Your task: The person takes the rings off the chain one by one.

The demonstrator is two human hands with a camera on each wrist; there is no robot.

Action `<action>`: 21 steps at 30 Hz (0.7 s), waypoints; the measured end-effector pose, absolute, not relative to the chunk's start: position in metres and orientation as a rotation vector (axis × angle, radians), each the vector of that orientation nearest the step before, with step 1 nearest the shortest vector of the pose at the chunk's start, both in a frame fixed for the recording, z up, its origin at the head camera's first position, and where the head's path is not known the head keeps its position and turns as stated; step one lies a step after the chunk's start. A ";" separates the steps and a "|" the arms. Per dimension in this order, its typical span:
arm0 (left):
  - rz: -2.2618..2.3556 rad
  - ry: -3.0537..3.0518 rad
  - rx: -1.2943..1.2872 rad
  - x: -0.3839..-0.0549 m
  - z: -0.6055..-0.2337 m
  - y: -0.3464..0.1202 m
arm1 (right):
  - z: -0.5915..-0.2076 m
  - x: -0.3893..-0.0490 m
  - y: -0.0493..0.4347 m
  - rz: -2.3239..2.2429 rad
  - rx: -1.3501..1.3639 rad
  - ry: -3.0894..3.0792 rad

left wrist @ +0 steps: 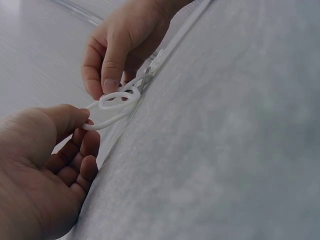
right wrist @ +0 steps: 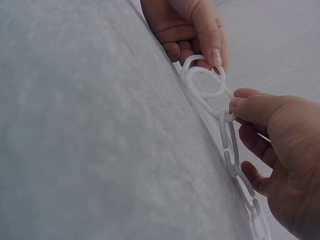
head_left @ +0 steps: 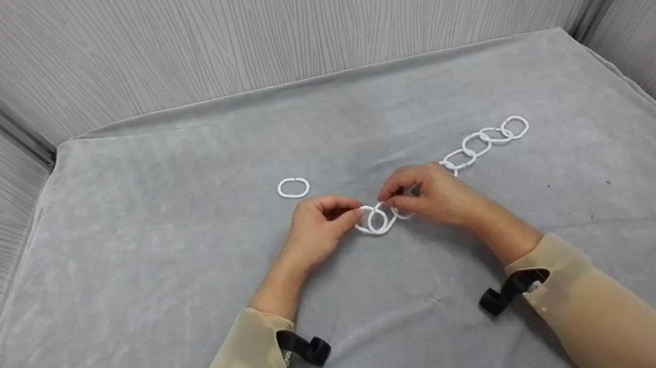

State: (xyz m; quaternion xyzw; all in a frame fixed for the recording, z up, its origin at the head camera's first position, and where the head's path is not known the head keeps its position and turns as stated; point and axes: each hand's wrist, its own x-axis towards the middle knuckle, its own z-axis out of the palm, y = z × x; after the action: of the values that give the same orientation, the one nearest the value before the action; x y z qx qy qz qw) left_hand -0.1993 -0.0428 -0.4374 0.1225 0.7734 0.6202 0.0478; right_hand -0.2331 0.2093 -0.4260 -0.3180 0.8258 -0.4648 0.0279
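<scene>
Between thumb and fingertips my left hand (head_left: 316, 229) pinches a white oval plastic link (left wrist: 95, 126). My right hand (head_left: 432, 195) pinches another white link (right wrist: 202, 102), which overlaps the left one. From the right hand a chain of white links (head_left: 476, 144) runs off to the upper right across the cloth; part of it is hidden behind the fingers. In the right wrist view, the chain (right wrist: 229, 145) hangs down from the pinched link past the palm. Whether the two pinched links are fully joined is hard to tell.
A single loose white link (head_left: 293, 187) lies on the grey cloth (head_left: 156, 285) just beyond the left hand. Wood-grain panels (head_left: 280, 24) stand behind and at both sides of the table. Black straps (head_left: 306, 347) circle both sleeves.
</scene>
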 end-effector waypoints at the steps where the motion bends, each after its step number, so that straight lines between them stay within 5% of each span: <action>1: 1.890 2.358 0.371 -0.199 -0.437 -0.043 | -0.426 -0.233 0.209 -1.436 -0.985 2.550; 21: 1.829 2.502 0.512 -0.197 -0.436 -0.042 | -0.428 -0.232 0.209 -1.496 -0.973 2.522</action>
State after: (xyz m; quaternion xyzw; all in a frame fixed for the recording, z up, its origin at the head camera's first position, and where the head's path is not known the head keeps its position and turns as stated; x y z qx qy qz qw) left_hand -0.1972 -0.0419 -0.4364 0.1630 0.7966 0.5821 0.0002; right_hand -0.2323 0.2091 -0.4282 -0.3148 0.8161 -0.4840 0.0261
